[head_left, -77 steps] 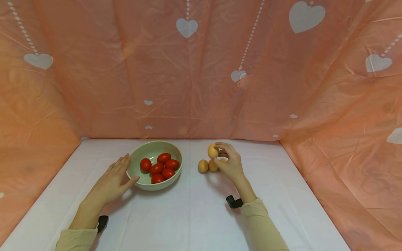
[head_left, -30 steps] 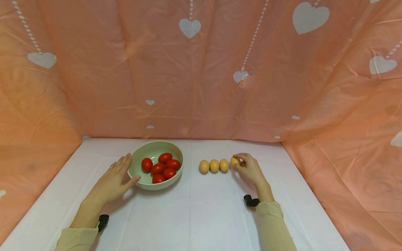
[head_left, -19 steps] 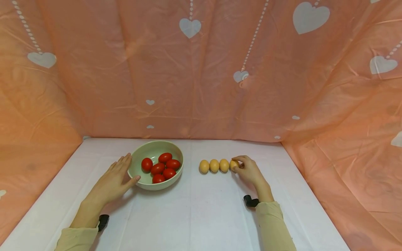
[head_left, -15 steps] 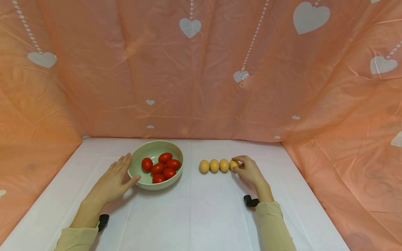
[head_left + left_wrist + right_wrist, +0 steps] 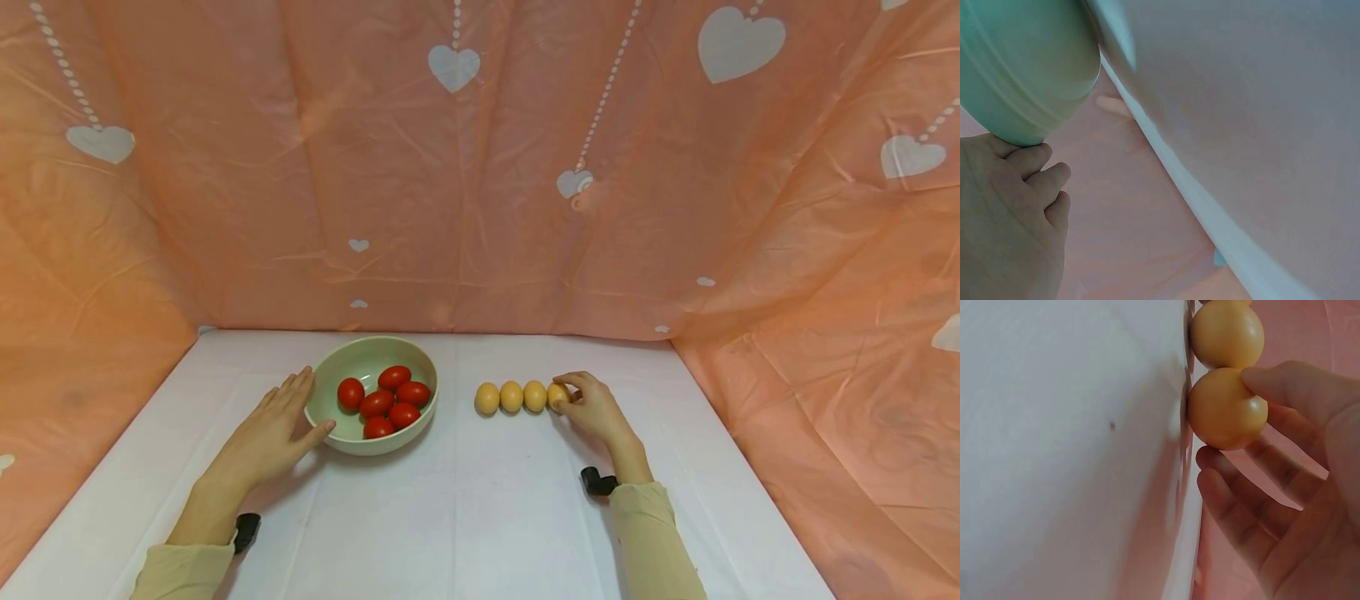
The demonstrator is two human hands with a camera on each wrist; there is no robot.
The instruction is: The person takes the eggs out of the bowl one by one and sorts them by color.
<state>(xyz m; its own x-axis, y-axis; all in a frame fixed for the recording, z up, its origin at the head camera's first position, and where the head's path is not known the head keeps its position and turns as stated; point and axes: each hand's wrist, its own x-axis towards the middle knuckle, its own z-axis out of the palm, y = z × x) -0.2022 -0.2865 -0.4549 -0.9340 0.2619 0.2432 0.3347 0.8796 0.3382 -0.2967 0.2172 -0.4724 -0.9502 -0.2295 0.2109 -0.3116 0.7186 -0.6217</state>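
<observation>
My left hand [image 5: 258, 442] rests against the left side of a pale green bowl [image 5: 360, 448], thumb at the near rim and fingers fairly straight. From below, the left wrist view shows the fingertips right at the wall of that bowl [image 5: 1035, 75]. Several red tomatoes [image 5: 377, 404] lie inside it. On the right, yellow-brown eggs stand in a row on the white cloth. My right hand [image 5: 598, 412] pinches the rightmost egg [image 5: 557, 395] between thumb and fingers. Up close in the right wrist view, this egg [image 5: 1225, 412] is right beside its neighbour [image 5: 1229, 331].
The other eggs in the row, such as the leftmost egg [image 5: 487, 398], stand between the bowl and my right hand. White cloth [image 5: 450, 517] covers the table. A peach curtain with white hearts [image 5: 480, 208] encloses the back and sides.
My right hand has carried an egg from above the others to the right and set it at the row's right end, then drawn it closer to its neighbour. The left hand stays at the bowl.
</observation>
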